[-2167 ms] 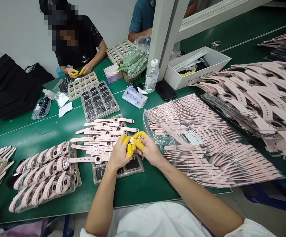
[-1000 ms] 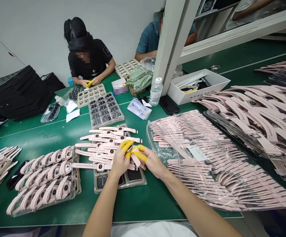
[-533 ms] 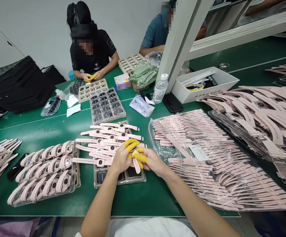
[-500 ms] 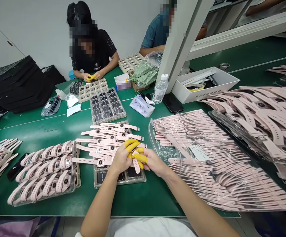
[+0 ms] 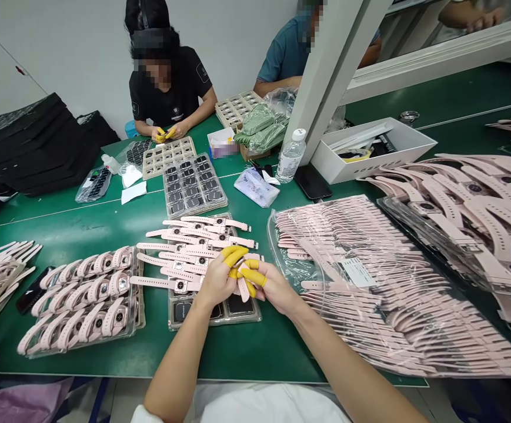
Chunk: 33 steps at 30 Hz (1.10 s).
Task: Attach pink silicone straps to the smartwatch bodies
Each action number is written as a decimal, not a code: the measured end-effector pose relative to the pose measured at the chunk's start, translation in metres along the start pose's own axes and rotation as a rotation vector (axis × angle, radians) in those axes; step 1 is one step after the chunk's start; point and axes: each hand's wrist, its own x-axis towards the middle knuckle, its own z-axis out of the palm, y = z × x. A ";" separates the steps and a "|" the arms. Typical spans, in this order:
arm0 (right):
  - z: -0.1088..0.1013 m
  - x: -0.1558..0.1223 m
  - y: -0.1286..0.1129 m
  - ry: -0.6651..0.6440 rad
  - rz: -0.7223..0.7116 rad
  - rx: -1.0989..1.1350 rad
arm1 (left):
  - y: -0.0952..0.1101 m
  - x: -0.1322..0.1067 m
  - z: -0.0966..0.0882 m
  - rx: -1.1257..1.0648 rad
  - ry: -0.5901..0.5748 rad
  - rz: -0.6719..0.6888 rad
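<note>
Both my hands meet over the green bench, their fingertips in yellow finger cots. My left hand (image 5: 217,279) and my right hand (image 5: 273,286) pinch the same small pink watch with its strap (image 5: 243,289), held just above a clear tray of dark watch bodies (image 5: 233,308). Left of my hands, a fan of pink watches with one strap fitted (image 5: 184,252) lies flat across that tray. A large bagged heap of loose pink straps (image 5: 370,276) lies right of my right hand.
A tray of buckled pink watches (image 5: 83,296) sits at the left, more pink watches (image 5: 467,202) at the right. Behind are trays of watch bodies (image 5: 191,183), a water bottle (image 5: 289,155), a white box (image 5: 370,150) and a white post (image 5: 326,70). Two people work across the bench.
My hands have stayed together on the pink watch, turning the strap slightly downward. The view has tilted and shifted a little; nothing was put down or picked up.
</note>
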 end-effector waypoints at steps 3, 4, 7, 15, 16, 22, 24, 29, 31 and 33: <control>-0.002 0.000 0.001 -0.025 0.023 -0.007 | -0.001 -0.001 0.000 0.001 -0.068 0.022; -0.003 0.001 0.001 -0.010 0.025 0.005 | -0.001 -0.001 0.000 0.008 -0.070 0.016; -0.002 0.002 0.003 0.032 0.020 0.035 | 0.000 -0.001 0.000 0.025 -0.060 0.005; 0.000 0.003 0.002 0.115 0.016 0.101 | 0.002 0.001 -0.001 -0.044 0.063 -0.010; 0.000 0.003 0.001 0.132 0.011 0.103 | 0.003 0.001 -0.002 -0.053 0.094 -0.021; 0.002 0.001 0.004 -0.023 0.021 0.025 | 0.000 -0.001 -0.001 -0.021 -0.007 0.009; 0.002 0.001 0.006 -0.042 0.022 0.029 | -0.001 -0.001 0.000 0.003 -0.051 0.030; -0.002 0.003 0.007 -0.001 0.025 0.051 | -0.002 -0.001 -0.001 0.044 -0.058 0.032; -0.002 0.003 0.007 0.015 0.022 0.054 | -0.002 -0.001 -0.001 0.043 -0.054 0.033; -0.002 0.004 0.007 0.027 0.017 0.055 | -0.002 -0.001 -0.001 0.047 -0.050 0.030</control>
